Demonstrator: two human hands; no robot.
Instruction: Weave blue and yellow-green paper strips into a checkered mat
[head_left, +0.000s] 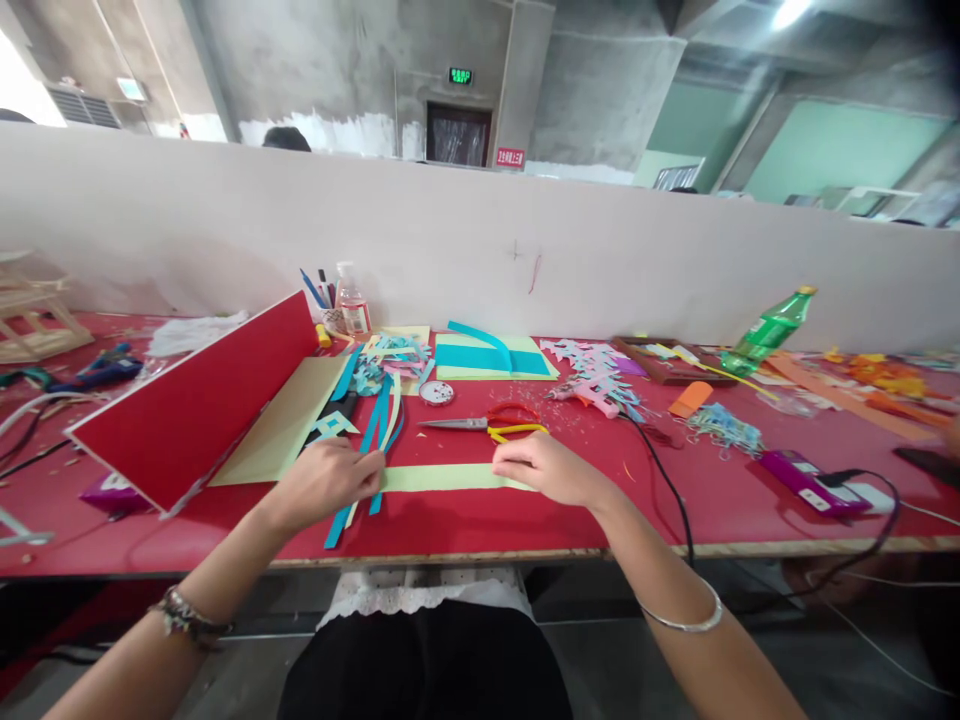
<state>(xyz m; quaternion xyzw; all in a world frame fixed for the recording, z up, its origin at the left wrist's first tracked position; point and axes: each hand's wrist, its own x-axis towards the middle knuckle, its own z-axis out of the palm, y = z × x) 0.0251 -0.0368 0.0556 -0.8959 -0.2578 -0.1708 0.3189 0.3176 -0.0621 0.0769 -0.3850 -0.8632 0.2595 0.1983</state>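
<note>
A pale yellow paper strip [442,478] stretches flat between my two hands, low over the red table. My left hand [334,472] pinches its left end, and my right hand [547,468] grips the right end. Blue paper strips [373,425] lie beside and partly under my left hand. Just beyond the yellow strip are scissors [454,424] with red and yellow handles, blades pointing left. A pink glue gun [596,395] rests past my right hand, its black cord running to the table's front edge.
A red panel [202,400] leans upright at left over a pale yellow sheet [281,420]. Blue and yellow papers [491,357] lie at the back. A green bottle [772,330] tilts at right, near a purple box [814,483]. A white partition [420,240] closes the back.
</note>
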